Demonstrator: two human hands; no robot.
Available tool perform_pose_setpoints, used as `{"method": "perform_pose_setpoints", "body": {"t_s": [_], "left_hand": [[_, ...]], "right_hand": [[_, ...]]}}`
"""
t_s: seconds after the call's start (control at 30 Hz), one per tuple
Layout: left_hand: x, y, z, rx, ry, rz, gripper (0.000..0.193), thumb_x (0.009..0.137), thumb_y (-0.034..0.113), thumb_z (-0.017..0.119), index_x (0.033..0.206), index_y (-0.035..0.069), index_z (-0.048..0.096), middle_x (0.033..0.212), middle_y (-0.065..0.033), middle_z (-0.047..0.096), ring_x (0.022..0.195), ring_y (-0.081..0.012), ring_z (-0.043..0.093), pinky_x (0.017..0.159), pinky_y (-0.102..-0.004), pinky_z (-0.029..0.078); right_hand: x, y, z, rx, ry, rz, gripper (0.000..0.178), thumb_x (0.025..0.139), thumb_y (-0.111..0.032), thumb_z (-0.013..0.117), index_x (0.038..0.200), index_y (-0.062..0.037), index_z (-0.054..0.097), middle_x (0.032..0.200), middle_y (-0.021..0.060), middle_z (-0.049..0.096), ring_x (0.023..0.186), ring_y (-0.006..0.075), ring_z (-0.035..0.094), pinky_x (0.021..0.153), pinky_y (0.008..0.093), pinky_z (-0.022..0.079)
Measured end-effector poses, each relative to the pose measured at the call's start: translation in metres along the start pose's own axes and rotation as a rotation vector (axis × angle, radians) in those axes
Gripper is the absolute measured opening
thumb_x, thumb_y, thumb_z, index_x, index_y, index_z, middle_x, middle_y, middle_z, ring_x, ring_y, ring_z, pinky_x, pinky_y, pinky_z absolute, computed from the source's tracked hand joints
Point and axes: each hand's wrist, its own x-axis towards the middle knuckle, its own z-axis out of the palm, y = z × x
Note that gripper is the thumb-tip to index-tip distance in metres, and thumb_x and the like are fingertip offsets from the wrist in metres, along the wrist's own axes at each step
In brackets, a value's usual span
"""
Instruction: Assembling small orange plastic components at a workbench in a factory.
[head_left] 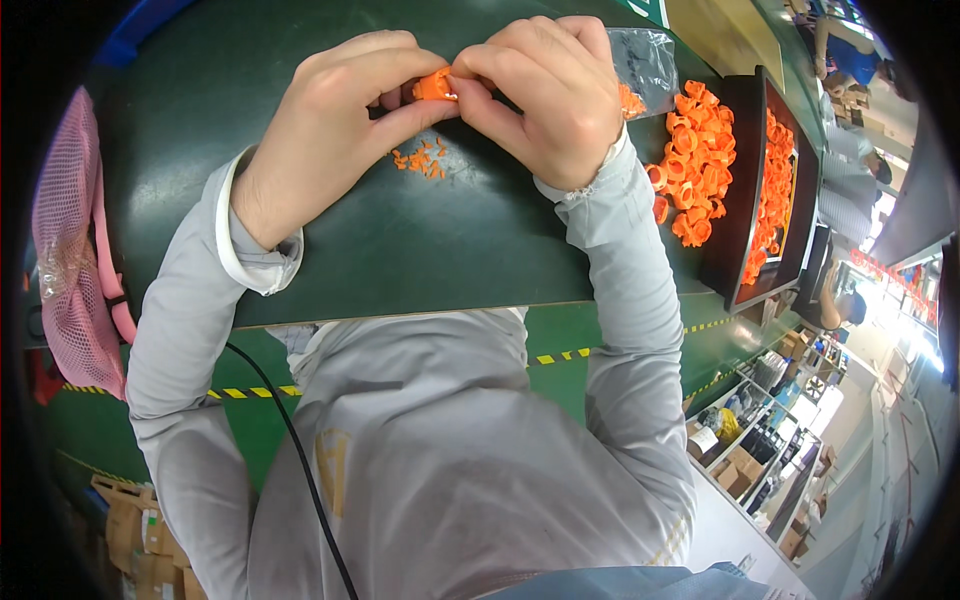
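My left hand [345, 115] pinches a small orange plastic part [434, 86] between thumb and fingers, over the dark green table [400, 260]. From the other side my right hand [540, 100] meets it, thumb and forefinger pressed together at the part's right edge. Whether those right fingertips hold a separate tiny piece is too small to make out. Just below the hands lies a scatter of tiny orange pieces [424, 160] on the tabletop.
Right of my right wrist is a heap of orange ring-like parts [697, 150], beside a dark bin [738, 190] holding more. A clear plastic bag [643, 70] lies behind that wrist. A pink mesh bag [72, 240] hangs at the left edge. People and shelves [760, 450] stand farther right.
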Motion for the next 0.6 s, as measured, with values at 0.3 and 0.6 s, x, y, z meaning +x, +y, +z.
{"method": "perform_pose_setpoints", "body": {"t_s": [0.3,0.6], "left_hand": [[0.005,0.002,-0.004,0.169,0.044,0.193,0.021,0.079,0.004,0.079,0.097,-0.001,0.069,0.083,-0.0109,0.064,0.074,-0.0282,0.061,0.067,-0.0367,0.050],[0.001,0.001,-0.005,0.158,-0.028,0.116,0.022,0.079,0.007,0.080,0.096,-0.001,0.069,0.078,-0.0111,0.062,0.072,-0.0279,0.060,0.066,-0.0370,0.050]], "right_hand": [[0.011,-0.015,-0.011,0.389,-0.109,0.448,0.014,0.084,0.000,0.075,0.096,-0.0040,0.070,0.076,0.0047,0.059,0.077,0.0227,0.064,0.077,0.0290,0.051],[-0.003,0.029,0.014,0.169,0.143,-0.235,0.018,0.079,0.000,0.076,0.094,-0.0051,0.069,0.091,0.0086,0.066,0.081,0.0266,0.064,0.072,0.0336,0.047]]}}
